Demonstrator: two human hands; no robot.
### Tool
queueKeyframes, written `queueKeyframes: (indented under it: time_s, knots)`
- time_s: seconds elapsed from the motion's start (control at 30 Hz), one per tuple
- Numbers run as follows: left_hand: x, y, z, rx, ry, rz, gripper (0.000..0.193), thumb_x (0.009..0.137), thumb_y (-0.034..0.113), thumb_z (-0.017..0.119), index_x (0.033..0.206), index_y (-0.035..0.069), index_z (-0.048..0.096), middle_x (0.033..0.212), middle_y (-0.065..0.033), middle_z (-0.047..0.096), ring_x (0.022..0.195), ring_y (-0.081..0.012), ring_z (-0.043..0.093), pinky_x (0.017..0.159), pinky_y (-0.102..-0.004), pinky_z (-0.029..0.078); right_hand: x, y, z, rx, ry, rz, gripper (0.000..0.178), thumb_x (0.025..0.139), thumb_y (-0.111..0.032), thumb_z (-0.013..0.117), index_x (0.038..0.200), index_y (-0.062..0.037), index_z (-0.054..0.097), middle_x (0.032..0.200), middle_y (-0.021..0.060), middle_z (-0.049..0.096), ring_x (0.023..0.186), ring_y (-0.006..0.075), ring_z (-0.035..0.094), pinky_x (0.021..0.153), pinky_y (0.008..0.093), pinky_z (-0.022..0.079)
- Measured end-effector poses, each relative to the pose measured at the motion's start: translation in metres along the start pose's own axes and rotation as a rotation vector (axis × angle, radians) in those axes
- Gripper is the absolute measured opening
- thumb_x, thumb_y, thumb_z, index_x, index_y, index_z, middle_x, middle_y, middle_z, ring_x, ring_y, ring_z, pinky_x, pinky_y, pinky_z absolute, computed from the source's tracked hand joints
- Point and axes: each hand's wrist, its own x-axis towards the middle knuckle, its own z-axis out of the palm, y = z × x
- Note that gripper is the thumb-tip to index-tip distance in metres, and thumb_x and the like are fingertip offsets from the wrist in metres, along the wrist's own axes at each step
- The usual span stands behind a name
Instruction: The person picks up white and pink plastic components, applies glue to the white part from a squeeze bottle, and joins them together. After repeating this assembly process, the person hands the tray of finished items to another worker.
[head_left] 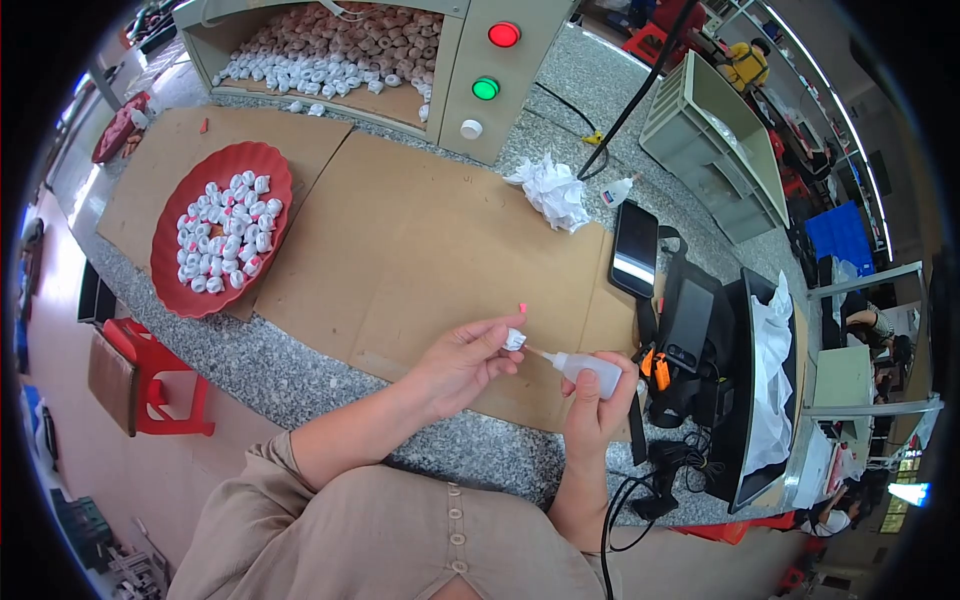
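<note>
Between the thumb and fingers of my left hand (465, 362) is a small white rounded piece (514, 340); its exact kind is too small to tell. My right hand (603, 398) grips a translucent squeeze bottle (588, 378) lying nearly level. The bottle's thin nozzle (540, 353) points left, with its tip at or very close to the white piece; contact cannot be made out. A tiny pink bit (522, 308) lies on the cardboard (400, 240) just beyond my left fingertips. To the left, a red scalloped dish (170, 245) holds many similar white pieces, some showing pink.
At the back stands a beige cabinet (465, 60) with red and green buttons, full of white and brownish pieces. Crumpled white paper (552, 193), a small bottle (617, 191), a phone (633, 248), black devices with cables (690, 320) and a black tray (745, 400) are on the right.
</note>
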Motion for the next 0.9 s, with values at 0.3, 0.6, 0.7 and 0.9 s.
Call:
queueKeyframes:
  time_s: [0.3, 0.6, 0.7, 0.9]
  knots:
    - [-0.001, 0.002, 0.002, 0.020, 0.019, 0.010, 0.032, 0.085, 0.018, 0.050, 0.112, 0.000, 0.048, 0.089, -0.0058, 0.057, 0.078, -0.0122, 0.054, 0.069, -0.0233, 0.048, -0.005, 0.011, -0.005, -0.219, -0.033, -0.183, 0.026, 0.084, -0.017, 0.049, 0.099, 0.0000, 0.036, 0.085, 0.0103, 0.046, 0.059, 0.0119, 0.046, 0.053, 0.0220, 0.038]
    - [0.001, 0.001, 0.001, -0.006, 0.031, 0.002, 0.031, 0.086, 0.016, 0.048, 0.112, 0.000, 0.047, 0.090, -0.0085, 0.057, 0.079, -0.0133, 0.056, 0.069, -0.0227, 0.049, -0.004, 0.002, -0.006, -0.279, -0.028, -0.180, 0.024, 0.079, -0.007, 0.054, 0.096, 0.0022, 0.040, 0.085, 0.0130, 0.046, 0.074, 0.0192, 0.046, 0.066, 0.0272, 0.040]
    - [0.000, 0.002, 0.001, 0.005, 0.027, 0.007, 0.032, 0.086, 0.016, 0.047, 0.113, 0.000, 0.047, 0.090, -0.0086, 0.057, 0.078, -0.0132, 0.056, 0.068, -0.0227, 0.049, -0.003, 0.007, -0.009, -0.328, -0.050, -0.231, 0.024, 0.083, -0.015, 0.050, 0.098, 0.0004, 0.038, 0.083, 0.0091, 0.044, 0.057, 0.0107, 0.047, 0.051, 0.0205, 0.039]
    - [0.000, 0.002, 0.001, 0.028, -0.001, 0.008, 0.034, 0.086, 0.018, 0.048, 0.115, 0.001, 0.047, 0.088, -0.0052, 0.057, 0.078, -0.0115, 0.054, 0.068, -0.0233, 0.047, -0.003, 0.005, -0.007, -0.189, -0.031, -0.115, 0.022, 0.084, -0.014, 0.048, 0.098, 0.0000, 0.037, 0.081, 0.0084, 0.045, 0.058, 0.0116, 0.046, 0.051, 0.0215, 0.038]
